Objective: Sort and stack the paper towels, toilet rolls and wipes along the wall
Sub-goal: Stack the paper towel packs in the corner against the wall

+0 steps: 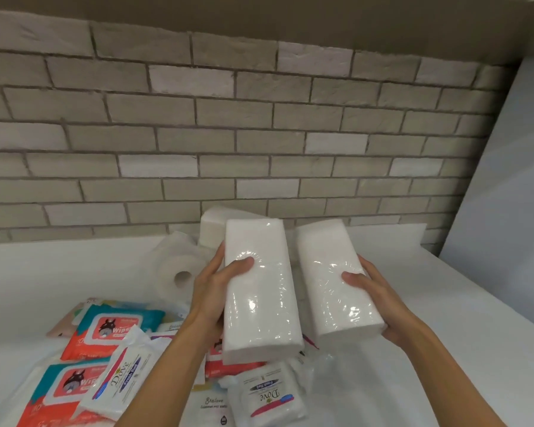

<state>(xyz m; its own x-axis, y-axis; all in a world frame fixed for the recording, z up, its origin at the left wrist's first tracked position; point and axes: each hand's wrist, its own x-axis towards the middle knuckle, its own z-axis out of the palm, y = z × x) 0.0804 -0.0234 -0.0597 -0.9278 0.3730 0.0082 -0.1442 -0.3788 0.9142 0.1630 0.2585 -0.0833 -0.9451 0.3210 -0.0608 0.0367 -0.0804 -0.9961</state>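
**Paper towel pack one (256,288) and pack two (333,282): held near brick wall (259,134)**

I log the left hand (210,291) curled round pack one and the right hand (379,306) round pack two, both held up before the wall. Risk, in my judgement: slick film lets a pack slip from a one-handed hold, or knock the third pack (211,226) standing against the wall. Appearance: plain white oblongs, clear glossy wrap.
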